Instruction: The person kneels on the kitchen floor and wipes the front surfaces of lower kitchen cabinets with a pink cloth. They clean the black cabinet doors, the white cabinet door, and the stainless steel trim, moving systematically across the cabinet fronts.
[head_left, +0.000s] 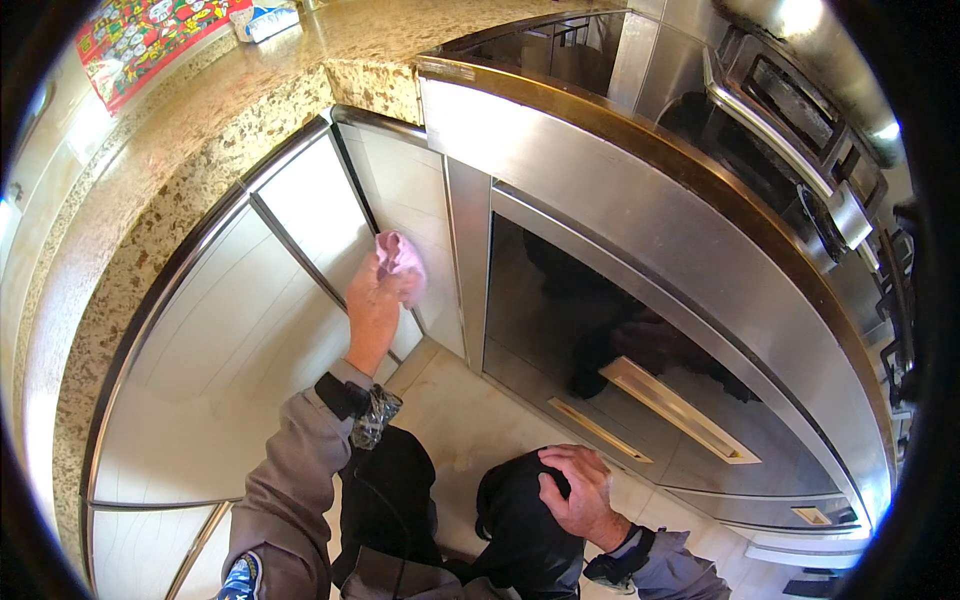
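Observation:
My left hand (377, 296) is stretched forward into the corner between the cabinets, its fingers closed on a crumpled pink cloth (400, 257). The cloth lies against a narrow white cabinet panel (409, 202) beside the steel-framed appliance; its edge is slightly blurred. To the left of that hand is a white cabinet door (304, 214) with dark metal trim. My right hand (577, 487) rests on my bent knee in black trousers (517, 499), fingers spread a little and holding nothing.
A dark glass appliance front (570, 300) with long gold handles (675, 405) stands ahead to the right. Above it is a gas hob (795, 127) with metal parts. The speckled stone countertop (360, 34) carries a red patterned packet (161, 41) and a small white-and-blue pack (266, 22). Light floor tiles (450, 401) lie below.

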